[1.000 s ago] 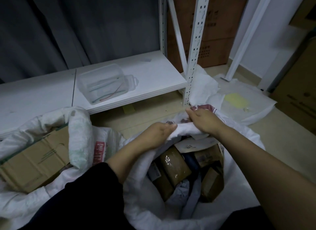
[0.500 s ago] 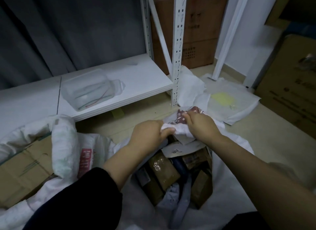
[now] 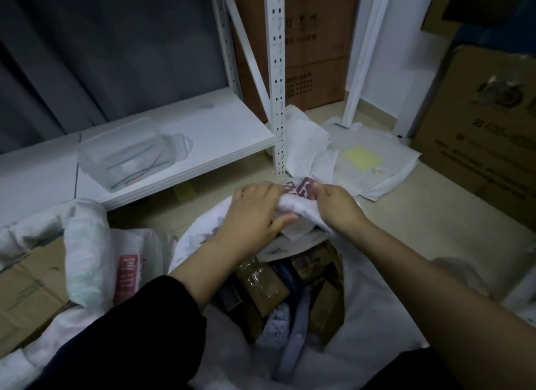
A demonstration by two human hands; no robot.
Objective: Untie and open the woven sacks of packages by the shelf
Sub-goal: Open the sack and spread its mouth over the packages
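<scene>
A white woven sack stands open on the floor in front of me, with several brown taped packages and grey bags showing inside. My left hand and my right hand both grip the far rim of the sack, where red print shows between them. The rim cloth is bunched and folded under my fingers. A second white sack lies open at the left, with a cardboard box inside it.
A white metal shelf runs behind the sacks, its upright post just beyond my hands. A clear plastic container lies on the shelf. Flat white bags lie on the floor right. Brown cartons stand at the right.
Both hands have pushed the sack's far rim further away and rolled it down. My left hand now lies over the fold rather than beside it. The view has shifted right.
</scene>
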